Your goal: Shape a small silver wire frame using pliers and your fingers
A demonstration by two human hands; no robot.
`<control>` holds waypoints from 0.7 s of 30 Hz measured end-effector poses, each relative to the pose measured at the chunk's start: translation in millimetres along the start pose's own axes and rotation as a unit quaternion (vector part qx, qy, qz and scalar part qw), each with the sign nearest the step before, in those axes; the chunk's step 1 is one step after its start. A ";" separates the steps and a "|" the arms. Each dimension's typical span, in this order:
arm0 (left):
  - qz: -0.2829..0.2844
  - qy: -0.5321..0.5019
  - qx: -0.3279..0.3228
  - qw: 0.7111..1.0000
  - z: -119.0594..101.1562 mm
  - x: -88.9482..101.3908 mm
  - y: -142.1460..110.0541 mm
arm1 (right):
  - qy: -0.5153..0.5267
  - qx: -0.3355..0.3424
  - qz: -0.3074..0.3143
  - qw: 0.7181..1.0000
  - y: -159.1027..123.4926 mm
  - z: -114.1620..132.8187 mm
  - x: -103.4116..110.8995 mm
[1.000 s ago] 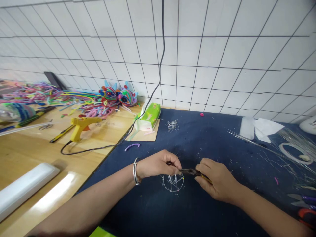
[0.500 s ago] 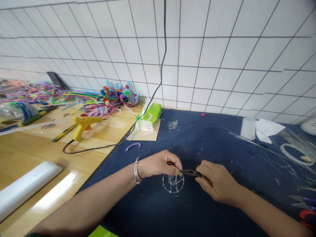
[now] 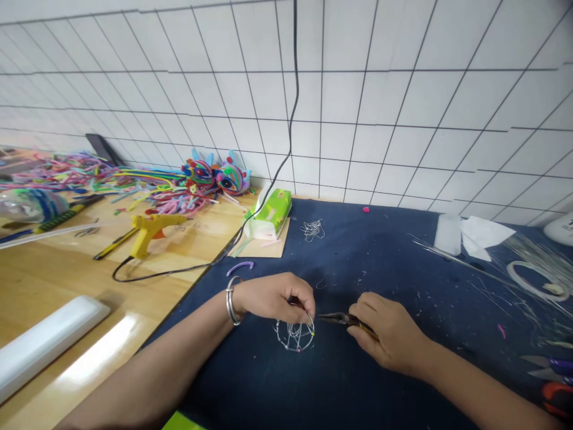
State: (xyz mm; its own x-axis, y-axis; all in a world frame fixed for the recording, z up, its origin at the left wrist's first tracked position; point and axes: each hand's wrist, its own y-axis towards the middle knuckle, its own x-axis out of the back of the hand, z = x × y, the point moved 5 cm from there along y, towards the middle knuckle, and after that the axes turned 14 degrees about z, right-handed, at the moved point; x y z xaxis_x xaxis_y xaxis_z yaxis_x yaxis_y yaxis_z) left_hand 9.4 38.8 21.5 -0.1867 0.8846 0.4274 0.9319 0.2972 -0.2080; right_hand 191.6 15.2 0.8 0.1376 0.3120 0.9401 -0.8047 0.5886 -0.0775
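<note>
Two bare hands, held apart over a dark blue surface (image 3: 340,388). L hand (image 3: 282,300), w/ silver bangle (image 3: 230,306) at the wrist, pinches the top rim of a wire hoop (image 3: 296,334) betw. thumb and fingers; exact contact pt is hidden. Hoop hangs under that hand, over the mid part of the blue, tiny beads (image 3: 313,334) along its rim & thin wire criss-crossing inside. Can't tell if its lower edge touches down.

R hand (image 3: 388,329) is wrapped around the handles of the pliers (image 3: 340,318), nose aimed at the hoop. Tips sit just beside the L fingertips, apart from them; can't tell if the jaws are parted.

Handling, my guess: hoop is v. light, springy, easily bent out of round; smooth wire prob. rolls under a loose pinch. Best hold = rim betw. beads, fingertips only; don't squeeze across the middle, as the inner wire would likely buckle. Pliers look heavier & rigid: take by the handles, well back from the nose. A hard nip could kink wire or crack a bead.

Farther back: wire tangle (image 3: 312,230), tissue pack (image 3: 275,208); yellow glue gun (image 3: 145,234) off to the left.
</note>
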 end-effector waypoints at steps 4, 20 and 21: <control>-0.062 -0.009 0.024 0.998 -2.4 16.2 -14.5 | -0.059 -0.061 -0.019 0.996 0.4 -11.7 1.2; -0.381 -0.192 0.035 0.904 32.8 36.7 -18.3 | -0.241 -0.073 -0.050 0.966 24.7 -17.7 6.5; -0.376 -0.196 0.036 0.905 33.4 35.5 -16.9 | -0.244 -0.072 -0.049 0.966 26.6 -17.0 6.5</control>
State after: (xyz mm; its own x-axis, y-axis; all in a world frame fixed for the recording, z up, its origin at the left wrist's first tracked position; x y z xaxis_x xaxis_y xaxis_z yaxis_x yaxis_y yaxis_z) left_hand -23.4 77.2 10.8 -0.8687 0.4779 0.1301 0.4757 0.8782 -0.0497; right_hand 180.9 45.6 -0.8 -0.1086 -0.1180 0.9871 -0.7079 0.7063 0.0066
